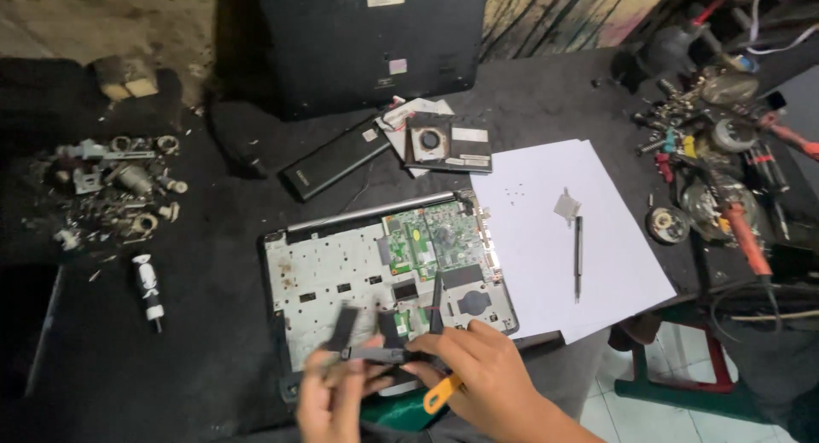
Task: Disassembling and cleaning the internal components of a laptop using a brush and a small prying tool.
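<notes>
An opened laptop base (324, 272) lies on the dark workbench, its silver inner frame bare and a green circuit board (435, 238) showing at the right. At its near edge my left hand (333, 396) and my right hand (478, 370) together grip a dark bracket-like part (375, 351) with flat arms sticking up. My right hand also holds a dark thin tool (437, 302) pointing up and an orange-handled tool (442, 394) under the palm. The left hand is blurred.
A white paper sheet (614, 264) with a pen (577, 255), tiny screws and a small metal piece lies right of the laptop. Behind it are a battery (333, 161), a fan module (448, 144) and a black laptop lid. Scrap parts sit far left, tools far right.
</notes>
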